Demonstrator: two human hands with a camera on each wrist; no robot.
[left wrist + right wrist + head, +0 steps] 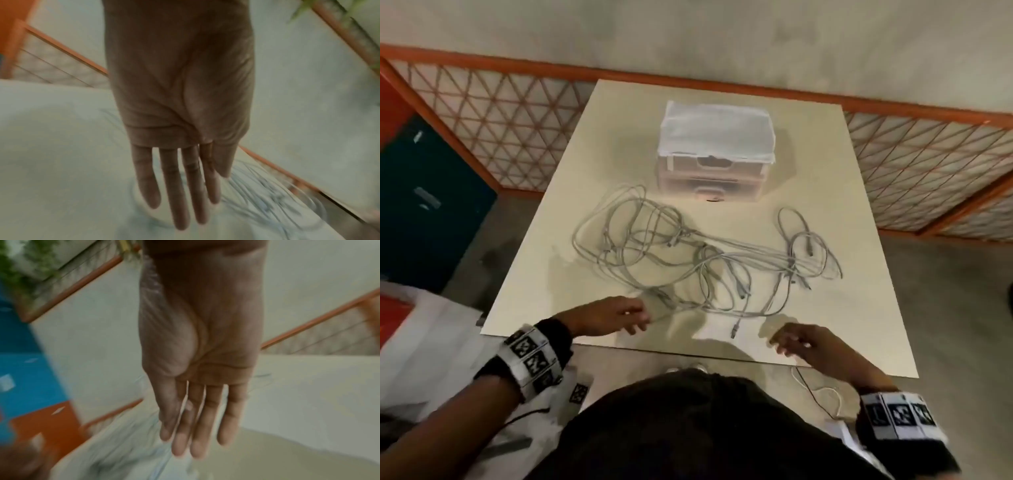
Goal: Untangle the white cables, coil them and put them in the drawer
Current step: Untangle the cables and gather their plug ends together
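The white cables [698,260] lie tangled on the desk [859,308], just in front of the drawer box [715,154]. The left hand [609,317] and right hand [808,346] hover near the tangle's near edge, fingers straight, each grip apparently empty, though both wrist views are blurred.

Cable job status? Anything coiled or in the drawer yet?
Done: nothing visible. The white cables lie in one tangle on the table, and the drawer unit looks shut. In hand: nothing; left hand and right hand are open near the tangle's front edge. Left: untangle, coil, stow.
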